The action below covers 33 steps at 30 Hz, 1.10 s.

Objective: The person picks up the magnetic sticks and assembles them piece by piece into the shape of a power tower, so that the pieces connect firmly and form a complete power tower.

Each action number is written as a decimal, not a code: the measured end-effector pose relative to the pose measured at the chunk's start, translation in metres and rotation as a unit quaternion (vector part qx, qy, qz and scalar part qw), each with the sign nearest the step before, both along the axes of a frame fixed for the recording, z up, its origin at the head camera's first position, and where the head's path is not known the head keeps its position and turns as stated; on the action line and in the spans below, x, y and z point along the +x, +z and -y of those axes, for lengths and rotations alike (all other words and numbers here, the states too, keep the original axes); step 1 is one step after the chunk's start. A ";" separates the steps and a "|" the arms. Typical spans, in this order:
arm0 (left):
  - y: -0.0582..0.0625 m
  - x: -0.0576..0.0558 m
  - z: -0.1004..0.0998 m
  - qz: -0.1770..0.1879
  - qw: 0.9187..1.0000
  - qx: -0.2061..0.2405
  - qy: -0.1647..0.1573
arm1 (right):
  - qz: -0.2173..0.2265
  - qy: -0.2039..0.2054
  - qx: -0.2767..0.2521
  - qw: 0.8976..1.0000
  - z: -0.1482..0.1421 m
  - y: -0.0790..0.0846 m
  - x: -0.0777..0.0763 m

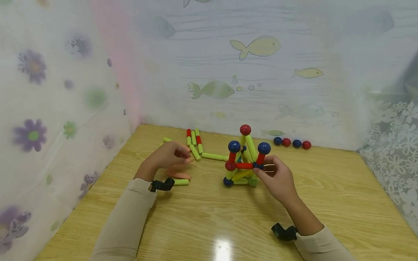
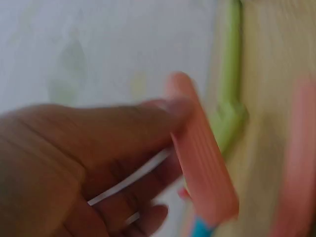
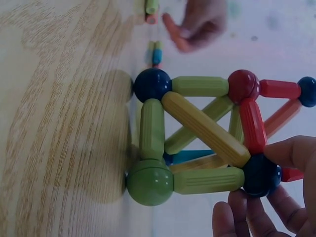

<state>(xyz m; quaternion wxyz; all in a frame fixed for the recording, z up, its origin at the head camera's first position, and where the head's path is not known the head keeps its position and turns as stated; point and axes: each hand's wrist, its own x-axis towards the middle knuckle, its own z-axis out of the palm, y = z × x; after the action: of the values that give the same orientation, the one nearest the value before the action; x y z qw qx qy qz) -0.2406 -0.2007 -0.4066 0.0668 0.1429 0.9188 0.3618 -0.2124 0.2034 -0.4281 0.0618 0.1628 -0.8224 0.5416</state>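
Observation:
My left hand (image 1: 166,158) is above the left side of the table and pinches a salmon-coloured rod (image 2: 205,163) between thumb and fingers. With its thumb and fingers my right hand (image 1: 279,183) grips a dark blue ball (image 3: 260,175) at a corner of a magnetic rod-and-ball structure (image 3: 202,126). That structure stands on the table, built of green, yellow and red rods joined by balls. Two short red rods rise from its upper front corners, topped by blue balls (image 1: 234,146). A red ball (image 1: 245,130) crowns its back.
Loose green and red rods (image 1: 199,141) lie at the back left of the wooden table (image 1: 198,230). One salmon rod (image 1: 179,175) and a green rod (image 1: 181,181) lie near my left hand. Several blue and red balls (image 1: 297,144) line the back edge. Patterned sheets (image 1: 211,69) enclose the table.

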 end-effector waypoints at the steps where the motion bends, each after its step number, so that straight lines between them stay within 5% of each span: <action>1: 0.006 0.002 -0.008 -0.022 0.999 0.021 -0.015 | -0.002 0.000 0.001 1.000 0.000 0.000 0.000; 5: 0.034 0.020 -0.051 -0.136 0.981 0.092 -0.103 | -0.007 -0.002 0.006 1.000 -0.001 0.000 0.001; 10: 0.053 0.049 -0.108 -0.302 0.931 0.112 -0.169 | -0.009 -0.005 0.010 1.000 0.000 0.004 0.003; 15: 0.048 0.069 -0.145 -0.430 0.893 0.060 -0.117 | -0.008 -0.004 0.010 1.000 0.001 0.006 0.005; 19: 0.038 0.073 -0.161 -0.474 0.877 0.025 -0.069 | -0.006 -0.003 0.009 1.000 0.001 0.006 0.007; 22: 0.032 0.073 -0.167 -0.507 0.861 -0.007 -0.045 | -0.005 -0.001 0.009 1.000 0.002 0.005 0.007; 29: 0.023 0.064 -0.171 -0.586 0.808 -0.066 0.009 | -0.023 0.003 0.018 1.000 0.005 0.005 0.008; 33: 0.012 0.055 -0.161 -0.592 0.799 -0.086 0.050 | -0.028 0.001 0.027 0.999 0.007 0.005 0.010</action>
<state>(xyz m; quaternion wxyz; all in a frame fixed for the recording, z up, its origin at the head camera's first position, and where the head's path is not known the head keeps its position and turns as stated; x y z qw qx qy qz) -0.1860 -0.0396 -0.3948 -0.4968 0.2767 0.8124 0.1288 -0.2025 0.1969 -0.4233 0.0803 0.1806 -0.8342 0.5148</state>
